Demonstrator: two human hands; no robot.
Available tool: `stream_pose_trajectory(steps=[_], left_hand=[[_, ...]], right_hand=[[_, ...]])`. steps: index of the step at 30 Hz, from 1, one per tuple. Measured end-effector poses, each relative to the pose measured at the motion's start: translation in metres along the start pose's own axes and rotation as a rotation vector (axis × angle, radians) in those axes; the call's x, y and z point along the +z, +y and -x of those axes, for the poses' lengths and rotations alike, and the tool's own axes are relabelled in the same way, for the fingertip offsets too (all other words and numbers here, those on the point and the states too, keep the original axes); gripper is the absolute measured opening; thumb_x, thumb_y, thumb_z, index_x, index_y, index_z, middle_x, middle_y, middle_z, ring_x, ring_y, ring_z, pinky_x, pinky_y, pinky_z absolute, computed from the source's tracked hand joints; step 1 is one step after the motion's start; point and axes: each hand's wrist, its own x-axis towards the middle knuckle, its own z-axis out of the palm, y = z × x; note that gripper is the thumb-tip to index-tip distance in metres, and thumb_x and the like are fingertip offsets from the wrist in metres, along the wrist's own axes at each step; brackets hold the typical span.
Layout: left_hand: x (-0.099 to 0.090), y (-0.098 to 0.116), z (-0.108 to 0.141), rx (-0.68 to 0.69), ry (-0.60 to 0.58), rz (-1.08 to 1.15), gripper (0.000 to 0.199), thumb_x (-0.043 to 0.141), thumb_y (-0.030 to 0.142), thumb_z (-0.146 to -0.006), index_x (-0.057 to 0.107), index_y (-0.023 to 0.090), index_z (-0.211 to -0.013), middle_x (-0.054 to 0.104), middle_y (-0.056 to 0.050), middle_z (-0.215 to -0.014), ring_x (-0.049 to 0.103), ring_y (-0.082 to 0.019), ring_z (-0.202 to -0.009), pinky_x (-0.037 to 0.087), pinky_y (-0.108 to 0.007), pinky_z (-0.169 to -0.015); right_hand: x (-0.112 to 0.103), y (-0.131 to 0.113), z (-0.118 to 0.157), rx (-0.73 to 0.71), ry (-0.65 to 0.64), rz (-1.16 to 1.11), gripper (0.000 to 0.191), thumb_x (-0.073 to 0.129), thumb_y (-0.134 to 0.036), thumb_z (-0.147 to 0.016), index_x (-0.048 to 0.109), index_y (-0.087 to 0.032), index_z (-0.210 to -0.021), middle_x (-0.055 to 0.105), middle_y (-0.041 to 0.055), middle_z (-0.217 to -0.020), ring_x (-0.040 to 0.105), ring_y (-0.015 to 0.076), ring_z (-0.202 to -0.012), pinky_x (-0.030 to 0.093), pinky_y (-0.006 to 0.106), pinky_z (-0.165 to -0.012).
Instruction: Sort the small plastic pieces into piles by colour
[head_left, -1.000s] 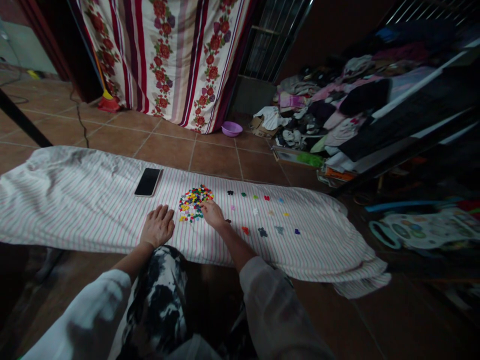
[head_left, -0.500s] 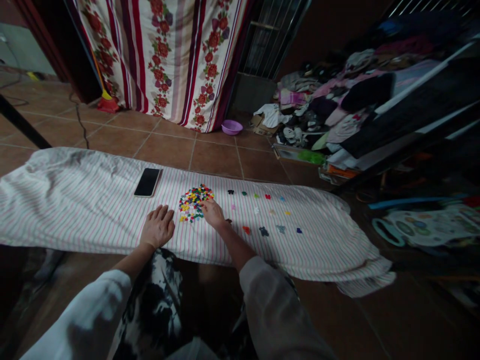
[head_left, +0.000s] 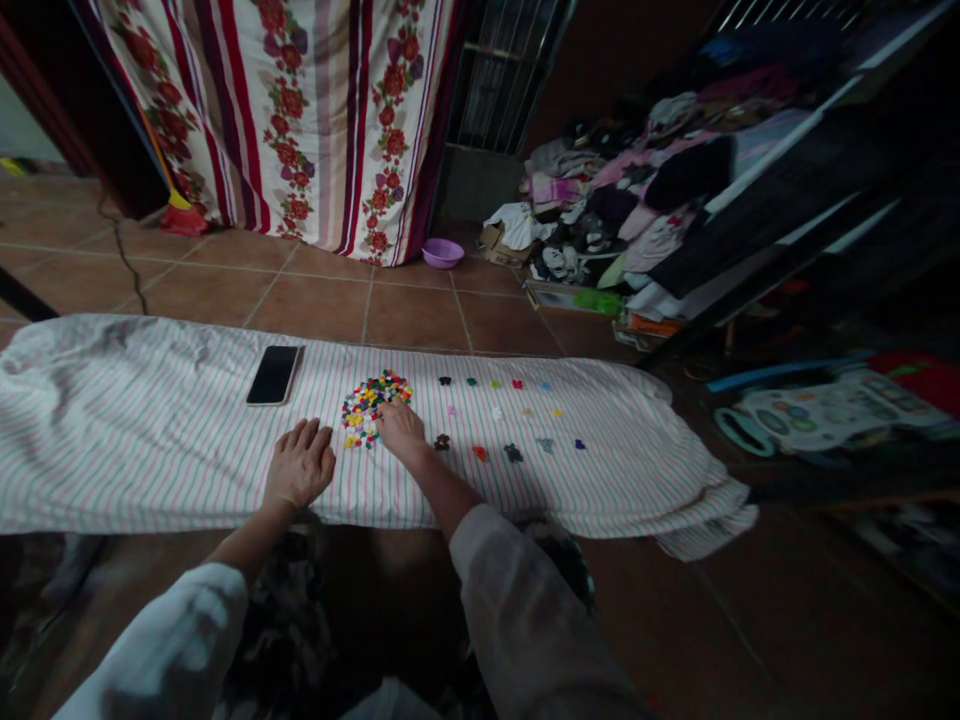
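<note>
Right hand point(head_left: 401, 430) at colored pieces point(head_left: 367, 399), can't tell if grasping, tiny bits call for pinching; left hand point(head_left: 300, 468) flat, released on cloth point(head_left: 180, 430).

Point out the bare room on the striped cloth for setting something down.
Widest: the striped cloth left of the phone. Another: right of the dark blue piece, toward the cloth's end. Crowded: the multicoloured heap at the right hand, and the rows of small clusters beside it.

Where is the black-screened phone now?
In the head view, the black-screened rectangular phone lies on the striped cloth, left of the multicoloured bead pile, beyond the left hand.
</note>
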Motion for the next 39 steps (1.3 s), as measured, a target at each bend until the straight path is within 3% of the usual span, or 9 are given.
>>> stream_pose_trajectory(steps=[8, 15, 21, 28, 34, 39], left_hand=[[0.005, -0.003, 0.002, 0.007, 0.035, 0.001, 0.037, 0.039, 0.029, -0.09, 0.062, 0.015, -0.116, 0.06, -0.014, -0.128, 0.051, -0.03, -0.124, 0.04, -0.043, -0.099], [0.003, -0.002, 0.002, -0.017, 0.004, 0.019, 0.039, 0.039, 0.029, -0.09, 0.062, 0.014, -0.117, 0.059, -0.016, -0.131, 0.05, -0.031, -0.126, 0.039, -0.044, -0.1], [-0.001, 0.0, 0.001, -0.045, -0.046, 0.025, 0.041, 0.036, 0.029, -0.09, 0.062, 0.014, -0.118, 0.059, -0.014, -0.132, 0.048, -0.029, -0.128, 0.037, -0.042, -0.104], [-0.002, 0.006, 0.005, -0.124, -0.077, 0.017, 0.045, 0.033, 0.029, -0.09, 0.059, 0.014, -0.124, 0.055, -0.013, -0.138, 0.044, -0.027, -0.133, 0.033, -0.042, -0.108], [-0.005, 0.019, 0.012, -0.224, -0.16, 0.015, 0.054, 0.028, 0.032, -0.091, 0.051, 0.012, -0.136, 0.046, -0.013, -0.147, 0.034, -0.03, -0.14, 0.024, -0.048, -0.114], [-0.013, 0.029, 0.015, -0.297, -0.304, 0.001, 0.062, 0.027, 0.04, -0.091, 0.039, 0.012, -0.145, 0.035, -0.016, -0.153, 0.023, -0.036, -0.144, 0.02, -0.055, -0.113]], right_hand=[[-0.003, -0.021, -0.007, 0.126, -0.1, 0.024, 0.029, 0.051, -0.014, -0.085, 0.066, -0.015, -0.11, 0.064, 0.0159, -0.119, 0.062, 0.0238, -0.106, 0.05, 0.034, -0.086], [-0.008, -0.008, 0.002, 0.087, 0.049, -0.141, 0.023, 0.051, -0.028, -0.087, 0.064, -0.022, -0.105, 0.067, 0.0075, -0.112, 0.062, 0.0201, -0.104, 0.048, 0.031, -0.087], [-0.004, 0.018, 0.008, 0.109, 0.173, -0.461, 0.016, 0.058, -0.019, -0.08, 0.064, -0.023, -0.095, 0.071, 0.0004, -0.092, 0.065, 0.0157, -0.087, 0.049, 0.026, -0.08], [0.0, 0.061, 0.036, 0.101, 0.308, -0.646, 0.018, 0.058, -0.014, -0.074, 0.064, -0.024, -0.088, 0.069, -0.0023, -0.083, 0.066, 0.0139, -0.079, 0.052, 0.026, -0.077], [-0.012, 0.121, 0.072, 0.12, 0.493, -0.653, 0.021, 0.051, -0.016, -0.074, 0.064, -0.023, -0.089, 0.069, -0.0003, -0.083, 0.067, 0.0147, -0.075, 0.053, 0.028, -0.074], [-0.029, 0.177, 0.102, 0.238, 0.65, -0.541, 0.023, 0.047, -0.02, -0.074, 0.065, -0.022, -0.089, 0.07, 0.0017, -0.081, 0.066, 0.0167, -0.077, 0.052, 0.028, -0.075]])
